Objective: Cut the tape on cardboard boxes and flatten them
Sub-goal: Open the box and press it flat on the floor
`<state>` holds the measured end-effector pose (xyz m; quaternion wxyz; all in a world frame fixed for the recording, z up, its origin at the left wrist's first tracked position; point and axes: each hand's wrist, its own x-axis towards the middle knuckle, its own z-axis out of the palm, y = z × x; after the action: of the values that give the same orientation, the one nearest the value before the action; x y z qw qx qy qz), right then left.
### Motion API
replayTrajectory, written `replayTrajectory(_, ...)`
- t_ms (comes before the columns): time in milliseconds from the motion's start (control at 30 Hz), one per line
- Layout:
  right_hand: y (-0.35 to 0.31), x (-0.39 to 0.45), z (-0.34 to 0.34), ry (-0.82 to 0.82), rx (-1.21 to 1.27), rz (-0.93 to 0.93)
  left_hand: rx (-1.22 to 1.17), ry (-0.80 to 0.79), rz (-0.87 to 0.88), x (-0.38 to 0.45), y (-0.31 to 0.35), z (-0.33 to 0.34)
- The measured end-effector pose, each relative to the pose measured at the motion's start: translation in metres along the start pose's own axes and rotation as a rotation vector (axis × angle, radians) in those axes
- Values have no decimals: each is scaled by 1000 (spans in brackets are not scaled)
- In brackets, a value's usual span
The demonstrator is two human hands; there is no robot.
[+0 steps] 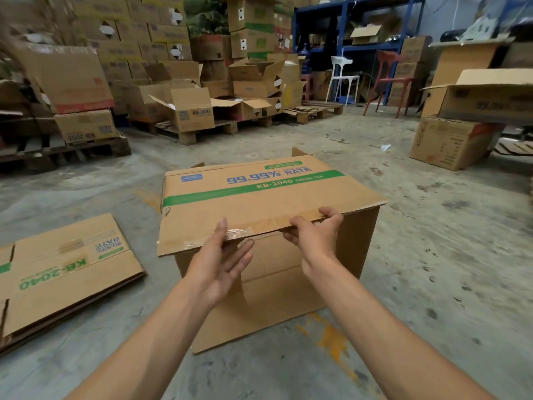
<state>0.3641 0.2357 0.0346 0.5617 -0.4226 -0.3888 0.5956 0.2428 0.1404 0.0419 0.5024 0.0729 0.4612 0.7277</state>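
Note:
A brown cardboard box (259,197) with a green stripe and blue print stands on the concrete floor in front of me. Its near top flap sticks out toward me, with clear tape (239,232) along its edge. My right hand (313,235) grips that flap edge, thumb on top and fingers curled under. My left hand (223,261) has straight fingers, thumb lying on top of the taped edge and the other fingers below it. A flattened box (66,269) lies on the floor to the left.
Pallets stacked with cardboard boxes (190,111) fill the back and left. More boxes (458,140) stand at the right. A white chair (341,79), a red stool (388,82) and blue shelving (346,21) are at the back.

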Motion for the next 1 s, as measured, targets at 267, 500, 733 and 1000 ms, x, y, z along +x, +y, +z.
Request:
replayTrajectory(267, -26, 47, -27, -168, -59, 109, 103, 85, 153, -19, 11, -26)
replayTrajectory(500, -12, 51, -18, 25, 67, 48, 428, -34, 93, -15, 1, -14)
replayTrajectory(733, 14, 30, -3, -77, 50, 30, 628, -3, 284, -17, 0, -29)
replayTrajectory(1000, -30, 76, -80, -310, 47, 151, 481, 428, 470, 33, 39, -118)
